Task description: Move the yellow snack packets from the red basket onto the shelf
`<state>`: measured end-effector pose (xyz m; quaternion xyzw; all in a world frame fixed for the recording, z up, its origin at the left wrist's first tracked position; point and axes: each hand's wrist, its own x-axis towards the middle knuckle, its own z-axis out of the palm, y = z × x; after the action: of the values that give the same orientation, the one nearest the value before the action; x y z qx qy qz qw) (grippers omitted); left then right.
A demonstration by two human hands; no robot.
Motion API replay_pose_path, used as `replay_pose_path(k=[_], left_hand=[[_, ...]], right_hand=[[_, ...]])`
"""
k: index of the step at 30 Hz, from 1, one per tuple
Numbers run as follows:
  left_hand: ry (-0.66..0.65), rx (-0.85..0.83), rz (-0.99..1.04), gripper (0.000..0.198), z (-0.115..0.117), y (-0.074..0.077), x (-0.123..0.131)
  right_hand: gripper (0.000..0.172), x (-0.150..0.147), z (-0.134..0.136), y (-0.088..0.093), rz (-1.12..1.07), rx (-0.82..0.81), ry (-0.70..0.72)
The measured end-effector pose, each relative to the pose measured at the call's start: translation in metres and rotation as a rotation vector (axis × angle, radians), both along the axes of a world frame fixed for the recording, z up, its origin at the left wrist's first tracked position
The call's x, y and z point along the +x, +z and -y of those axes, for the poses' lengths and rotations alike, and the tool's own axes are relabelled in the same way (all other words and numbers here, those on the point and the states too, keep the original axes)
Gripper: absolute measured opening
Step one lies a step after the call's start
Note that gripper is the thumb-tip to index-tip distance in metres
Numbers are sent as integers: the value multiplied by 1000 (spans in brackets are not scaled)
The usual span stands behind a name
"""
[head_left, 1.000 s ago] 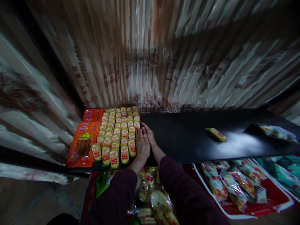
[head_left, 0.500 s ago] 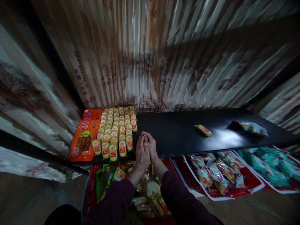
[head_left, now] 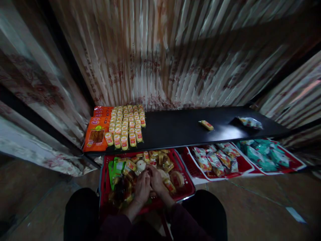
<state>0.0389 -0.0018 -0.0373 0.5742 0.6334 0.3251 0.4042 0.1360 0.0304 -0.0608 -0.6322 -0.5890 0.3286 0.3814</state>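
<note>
My left hand (head_left: 142,186) and my right hand (head_left: 156,180) are side by side over a red basket (head_left: 191,189), their fingertips close together. The fingers of both look curled inward; whether anything is between them is hidden. Mixed packaged snacks fill the basket, among them a green packet (head_left: 117,170) at its left and a round white item (head_left: 140,165) just beyond my fingers. On the black shelf (head_left: 173,129) behind it, small yellow packaged cakes (head_left: 124,142) stand in close rows, beside orange packets (head_left: 96,135) on the left.
One yellow packaged cake (head_left: 207,125) and a pale packet (head_left: 250,122) lie on the shelf's right half. Below the shelf at right are a red basket of white and orange packets (head_left: 215,161) and one of teal packets (head_left: 266,156). A patterned curtain (head_left: 160,60) hangs behind.
Both hands have moved down from the shelf's front edge to over the basket. The view has tilted downward, showing more of the basket and my knees.
</note>
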Motion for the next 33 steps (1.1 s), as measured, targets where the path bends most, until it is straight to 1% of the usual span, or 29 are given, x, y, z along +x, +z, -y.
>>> replay_pose_path(k=[3, 6, 8, 9, 12, 15, 18, 20, 23, 26, 28, 30, 33], left_hand=[[-11, -129, -187, 28, 13, -16, -14], [-53, -281, -294, 19, 14, -29, -28], [-60, -414, -238, 16, 13, -36, -35], [-40, -464, -199, 17, 12, -40, -38], [-22, -542, -126, 20, 14, -49, -40], [-11, -599, -43, 16, 17, -56, -38], [9, -643, 46, 10, 19, -57, -36], [29, -658, 98, 9, 19, -55, -36], [68, -652, 170, 15, 20, -51, -39], [124, -638, 289, 22, 22, -48, -41], [176, -631, 357, 30, 22, -47, -42], [223, -624, 388, 39, 21, -48, -43], [239, -630, 430, 44, 20, -50, -44]], right_hand=[[29, -3, 23, -19, 191, -72, 62], [31, -4, 33, -25, 287, -96, 75], [31, -3, 35, -25, 326, -94, 71], [32, -2, 35, -25, 349, -99, 78], [32, 1, 36, -20, 416, -159, 108], [31, 3, 36, -15, 453, -263, 170], [33, 2, 35, -11, 465, -340, 225], [35, -1, 34, -11, 454, -347, 235], [39, -8, 32, -14, 386, -303, 283], [40, -17, 28, -19, 338, -272, 322], [40, -20, 25, -22, 345, -250, 317], [43, -20, 21, -24, 368, -229, 298], [44, -15, 18, -27, 457, -291, 268]])
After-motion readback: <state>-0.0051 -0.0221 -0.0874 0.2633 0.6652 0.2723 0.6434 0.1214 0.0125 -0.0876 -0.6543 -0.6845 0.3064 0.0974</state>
